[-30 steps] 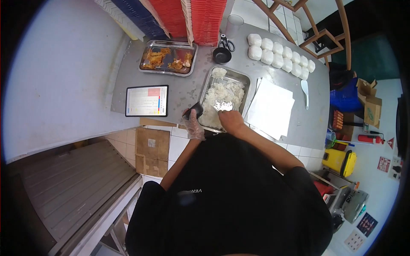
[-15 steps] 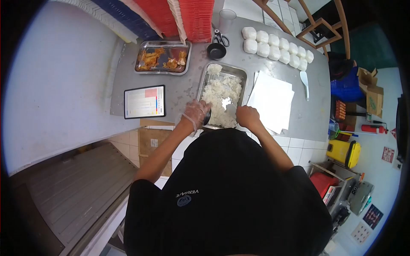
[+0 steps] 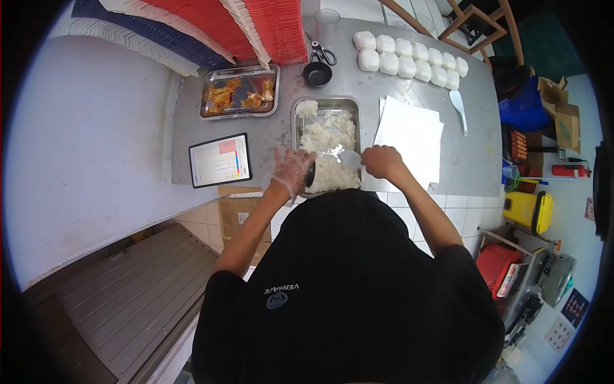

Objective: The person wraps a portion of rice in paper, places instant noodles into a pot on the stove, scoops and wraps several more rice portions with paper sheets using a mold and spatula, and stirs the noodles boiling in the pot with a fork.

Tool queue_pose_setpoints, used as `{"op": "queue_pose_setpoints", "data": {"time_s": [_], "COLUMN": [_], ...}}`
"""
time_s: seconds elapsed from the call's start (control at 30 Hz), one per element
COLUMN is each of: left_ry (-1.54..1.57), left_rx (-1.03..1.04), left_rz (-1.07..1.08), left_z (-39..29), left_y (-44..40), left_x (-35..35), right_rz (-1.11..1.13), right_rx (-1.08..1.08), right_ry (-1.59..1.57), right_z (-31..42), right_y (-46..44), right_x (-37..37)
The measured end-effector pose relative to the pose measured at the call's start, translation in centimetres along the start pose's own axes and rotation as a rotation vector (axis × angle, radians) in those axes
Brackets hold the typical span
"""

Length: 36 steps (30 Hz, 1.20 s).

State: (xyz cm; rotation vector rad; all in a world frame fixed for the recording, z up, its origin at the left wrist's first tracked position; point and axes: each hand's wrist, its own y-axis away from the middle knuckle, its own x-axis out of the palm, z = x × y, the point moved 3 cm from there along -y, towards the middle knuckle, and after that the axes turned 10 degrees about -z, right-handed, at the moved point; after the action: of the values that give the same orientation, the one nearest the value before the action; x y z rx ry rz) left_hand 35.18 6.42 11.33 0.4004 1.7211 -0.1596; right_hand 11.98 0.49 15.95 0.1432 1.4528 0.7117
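Observation:
Cooked rice [image 3: 329, 131] lies in a metal tray [image 3: 359, 121] in front of my body. My left hand [image 3: 291, 171], in a clear plastic glove, is closed on a small black bowl [image 3: 311, 174] at the tray's left edge; what the bowl contains is hidden. In my right hand [image 3: 382, 161] is a rice paddle [image 3: 350, 159] with a pale blade. The blade is over the rice near the tray's right wall, beside a gap where the shiny bottom shows.
Left are a tray of orange-brown food [image 3: 222, 96] and a tablet [image 3: 220, 160]. Beyond stand a black bowl [image 3: 317, 75], scissors [image 3: 322, 54] and a clear cup [image 3: 327, 27]. Right lie white paper sheets [image 3: 409, 137], another paddle [image 3: 458, 110] and rows of white wrapped bundles [image 3: 406, 66].
My right hand has moved right and slightly away from my body with the paddle, whose blade now shows more fully. My left hand stays at the bowl. The whole view has shifted slightly.

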Motion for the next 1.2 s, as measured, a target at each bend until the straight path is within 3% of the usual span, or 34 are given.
{"op": "queue_pose_setpoints", "data": {"time_s": [0.1, 0.23, 0.3, 0.43, 0.5, 0.53, 0.63, 0.73, 0.8, 0.87, 0.93, 1.13, 1.2], "left_ry": [-0.161, -0.14, -0.036, 0.012, 0.159, 0.16, 0.161, 0.228, 0.197, 0.183, 0.17, 0.167, 0.169], "left_rx": [0.164, 0.163, 0.152, 0.171, 0.174, 0.172, 0.21, 0.195, 0.289, 0.303, 0.307, 0.327, 0.117], "left_rz": [0.048, 0.092, 0.22, 0.093, -0.1, -0.097, -0.075, -0.023, -0.031, -0.004, 0.028, -0.04, 0.215], "left_z": [-1.9, -1.7, -1.1, -0.1, 0.8, 1.2, 1.6, 2.1, 1.8, 0.9, 0.2, 0.0, -1.0], "left_y": [-1.1, -2.1, -2.5, -1.2, -0.9, -0.9, -1.4, -2.4, -1.7, -2.0, -1.1, -0.9, -1.4], "left_x": [1.4, 2.7, 2.8, 3.5, 3.8, 4.2, 4.7, 4.5, 5.9, 4.6, 4.3, 6.0, 4.5], "right_rz": [0.112, 0.139, 0.072, 0.043, 0.075, -0.114, -0.147, -0.221, -0.031, -0.018, 0.099, 0.15, 0.116], "right_rx": [0.027, -0.008, -0.022, -0.058, -0.092, -0.079, -0.022, -0.206, -0.314, -0.22, -0.134, -0.124, -0.136], "right_ry": [-0.023, -0.317, -0.328, -0.236, -0.106, -0.145, -0.038, -0.013, -0.014, 0.042, 0.033, -0.239, -0.325], "right_z": [0.9, -1.0, -0.7, 2.7, 2.4, 2.0, 3.6, 4.6, 2.9, 1.8, 1.5, 0.6, 0.9], "right_y": [-0.3, -3.6, -3.6, -2.6, -2.4, -1.5, -1.2, -1.3, -0.9, 0.0, -0.1, -3.5, -3.3], "right_x": [2.7, 7.5, 8.4, 7.0, 5.6, 3.7, 3.1, 5.2, 3.9, 0.3, 1.8, 9.0, 9.0]}}
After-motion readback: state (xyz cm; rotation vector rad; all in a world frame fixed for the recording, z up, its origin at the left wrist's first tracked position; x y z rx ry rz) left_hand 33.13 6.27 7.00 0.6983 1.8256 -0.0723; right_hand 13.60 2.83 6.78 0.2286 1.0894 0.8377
